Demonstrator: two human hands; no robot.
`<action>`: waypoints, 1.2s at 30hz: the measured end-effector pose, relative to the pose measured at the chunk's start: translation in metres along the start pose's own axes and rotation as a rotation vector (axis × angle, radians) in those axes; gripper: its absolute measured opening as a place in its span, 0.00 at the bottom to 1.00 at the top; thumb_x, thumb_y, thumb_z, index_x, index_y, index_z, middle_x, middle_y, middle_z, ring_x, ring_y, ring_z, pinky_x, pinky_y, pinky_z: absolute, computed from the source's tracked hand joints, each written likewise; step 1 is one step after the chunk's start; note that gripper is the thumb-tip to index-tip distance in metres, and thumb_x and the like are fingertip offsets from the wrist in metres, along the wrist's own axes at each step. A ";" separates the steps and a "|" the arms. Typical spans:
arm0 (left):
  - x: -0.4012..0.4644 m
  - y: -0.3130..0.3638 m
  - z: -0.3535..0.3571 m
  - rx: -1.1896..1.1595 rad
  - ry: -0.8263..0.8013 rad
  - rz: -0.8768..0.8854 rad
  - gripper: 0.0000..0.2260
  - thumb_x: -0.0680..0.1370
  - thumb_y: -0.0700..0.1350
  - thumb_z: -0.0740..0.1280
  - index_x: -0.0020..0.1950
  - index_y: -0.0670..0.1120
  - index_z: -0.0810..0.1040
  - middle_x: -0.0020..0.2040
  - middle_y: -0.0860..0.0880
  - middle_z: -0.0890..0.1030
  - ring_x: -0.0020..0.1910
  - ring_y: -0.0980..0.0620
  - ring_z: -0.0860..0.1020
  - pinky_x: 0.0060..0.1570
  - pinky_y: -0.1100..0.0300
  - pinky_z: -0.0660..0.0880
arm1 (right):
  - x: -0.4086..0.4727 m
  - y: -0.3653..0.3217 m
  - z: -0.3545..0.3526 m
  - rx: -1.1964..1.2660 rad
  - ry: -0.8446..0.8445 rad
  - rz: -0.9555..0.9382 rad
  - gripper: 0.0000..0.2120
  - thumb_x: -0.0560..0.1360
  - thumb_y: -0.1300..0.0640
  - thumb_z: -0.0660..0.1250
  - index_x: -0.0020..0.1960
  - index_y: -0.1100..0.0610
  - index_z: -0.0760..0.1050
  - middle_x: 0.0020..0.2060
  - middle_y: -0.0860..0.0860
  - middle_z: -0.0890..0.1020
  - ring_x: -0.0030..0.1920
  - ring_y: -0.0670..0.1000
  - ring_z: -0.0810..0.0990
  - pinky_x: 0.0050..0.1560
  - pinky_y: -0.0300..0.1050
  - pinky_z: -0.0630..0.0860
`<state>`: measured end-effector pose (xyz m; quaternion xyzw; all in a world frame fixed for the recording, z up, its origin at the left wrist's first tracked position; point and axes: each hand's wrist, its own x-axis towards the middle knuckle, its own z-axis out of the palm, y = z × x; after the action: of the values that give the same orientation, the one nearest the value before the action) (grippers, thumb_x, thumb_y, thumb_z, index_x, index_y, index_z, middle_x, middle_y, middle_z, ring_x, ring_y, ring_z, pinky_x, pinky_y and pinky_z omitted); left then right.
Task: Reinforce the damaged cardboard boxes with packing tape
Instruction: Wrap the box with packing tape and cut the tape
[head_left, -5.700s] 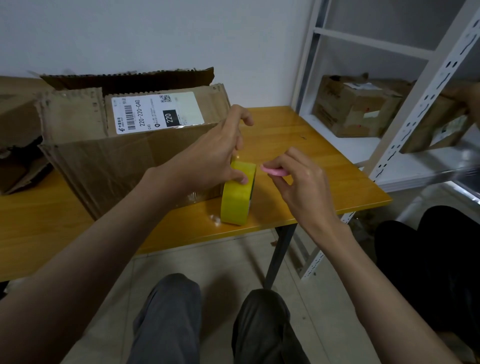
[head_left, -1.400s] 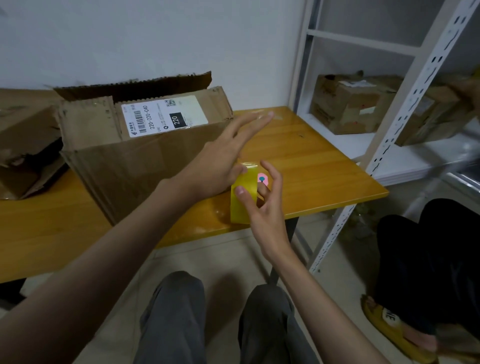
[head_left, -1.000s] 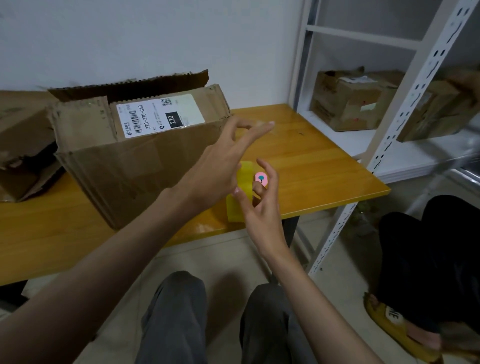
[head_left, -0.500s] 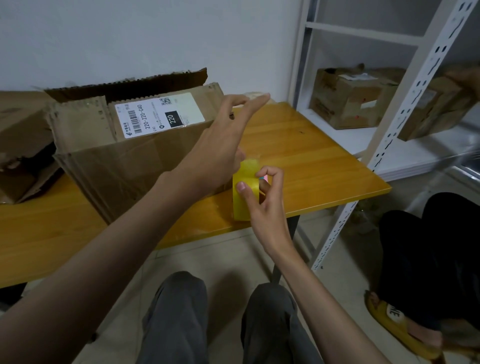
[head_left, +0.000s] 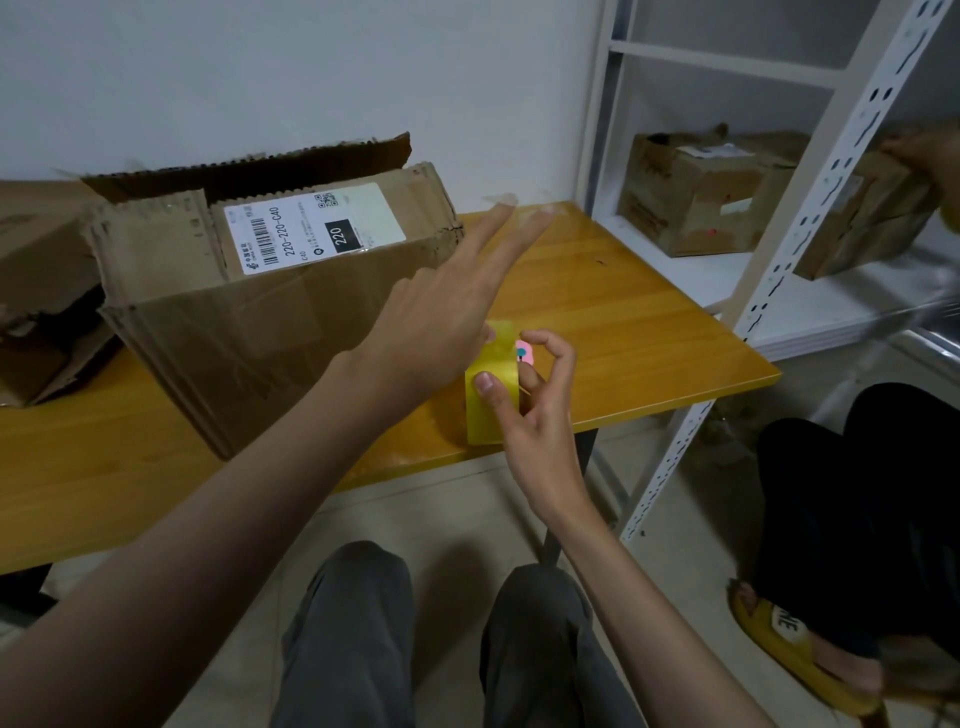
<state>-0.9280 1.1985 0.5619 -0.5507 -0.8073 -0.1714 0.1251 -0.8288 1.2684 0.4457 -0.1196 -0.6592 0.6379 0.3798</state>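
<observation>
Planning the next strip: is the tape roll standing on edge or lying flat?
On edge: the yellow tape roll stands upright on the table, its curved band facing the camera.

left hand (head_left: 436, 322) outstretched, fingers straight, right hand (head_left: 530, 410) fingers curled

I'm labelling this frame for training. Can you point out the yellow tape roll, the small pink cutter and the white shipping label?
yellow packing tape roll (head_left: 491, 415), head view, on its outer yellow band.
small pink cutter (head_left: 523, 353), head view, on its pink body.
white shipping label (head_left: 311, 226), head view, on its printed middle.
</observation>
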 end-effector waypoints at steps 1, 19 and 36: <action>0.000 0.001 0.000 0.032 0.015 0.007 0.50 0.74 0.35 0.73 0.82 0.62 0.45 0.83 0.55 0.47 0.46 0.44 0.82 0.39 0.46 0.78 | 0.000 0.000 -0.001 0.007 0.000 0.005 0.23 0.79 0.53 0.71 0.69 0.45 0.63 0.57 0.66 0.75 0.58 0.71 0.75 0.53 0.64 0.77; 0.006 -0.007 -0.035 -0.594 0.219 -0.061 0.19 0.80 0.43 0.70 0.66 0.52 0.67 0.53 0.51 0.82 0.40 0.52 0.81 0.43 0.63 0.77 | 0.066 -0.010 -0.043 -0.637 0.280 -0.073 0.26 0.76 0.52 0.74 0.64 0.50 0.61 0.46 0.52 0.81 0.45 0.54 0.83 0.44 0.53 0.77; -0.006 -0.022 -0.053 -0.958 0.136 -0.170 0.09 0.84 0.41 0.64 0.61 0.46 0.66 0.44 0.45 0.85 0.37 0.55 0.78 0.37 0.64 0.72 | 0.095 0.005 -0.032 -0.979 0.242 -0.043 0.14 0.78 0.55 0.71 0.61 0.53 0.74 0.56 0.51 0.80 0.58 0.53 0.79 0.63 0.54 0.71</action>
<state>-0.9460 1.1644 0.6048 -0.4659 -0.6698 -0.5687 -0.1043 -0.8744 1.3548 0.4710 -0.3432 -0.8347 0.2277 0.3657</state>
